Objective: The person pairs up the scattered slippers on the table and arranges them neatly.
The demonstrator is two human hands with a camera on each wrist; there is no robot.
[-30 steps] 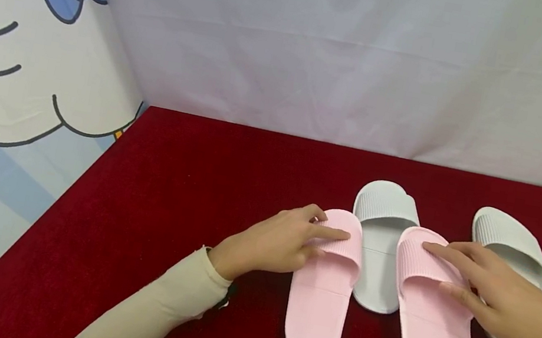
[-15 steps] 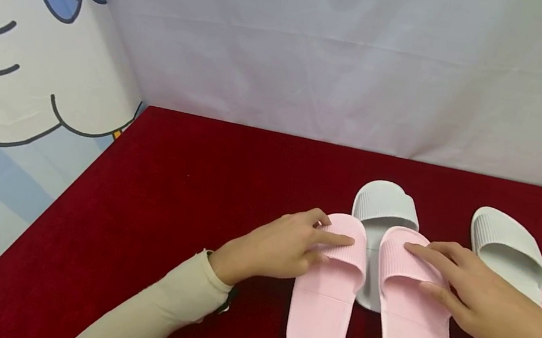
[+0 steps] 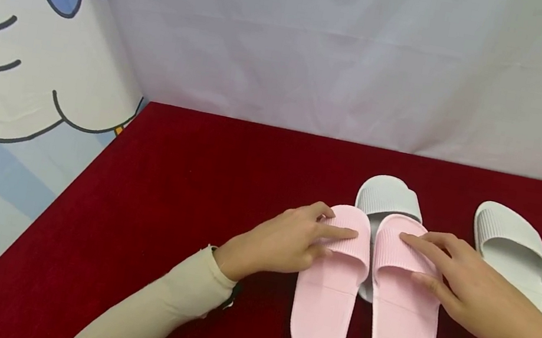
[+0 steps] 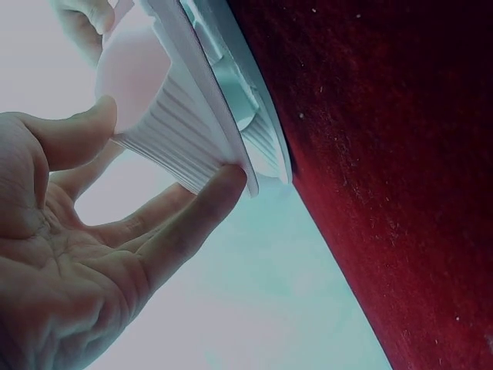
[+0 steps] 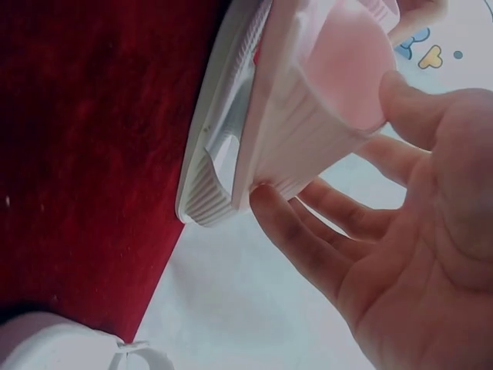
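Observation:
Two pink slide slippers lie side by side, toes pointing away, with ribbed straps. My left hand (image 3: 285,242) grips the left pink slipper (image 3: 324,309) by its strap. In the left wrist view the thumb is at the strap's edge and a fingertip at the sole's side. My right hand (image 3: 467,285) holds the right pink slipper (image 3: 402,334) the same way, its fingers spread over the strap (image 5: 308,131). Both pink slippers overlap a white slipper (image 3: 389,198), which lies under their front ends with most of its sole hidden.
A second white slipper (image 3: 515,252) lies to the right, partly behind my right forearm. All of it is on a dark red cloth surface (image 3: 226,179). A white curtain (image 3: 323,52) stands along the back, and a cartoon-printed sheet (image 3: 39,76) hangs at the left.
My right hand has brought its pink slipper leftward and straightened it, close beside the other. The left pink slipper has shifted slightly right. More of the middle white slipper is covered.

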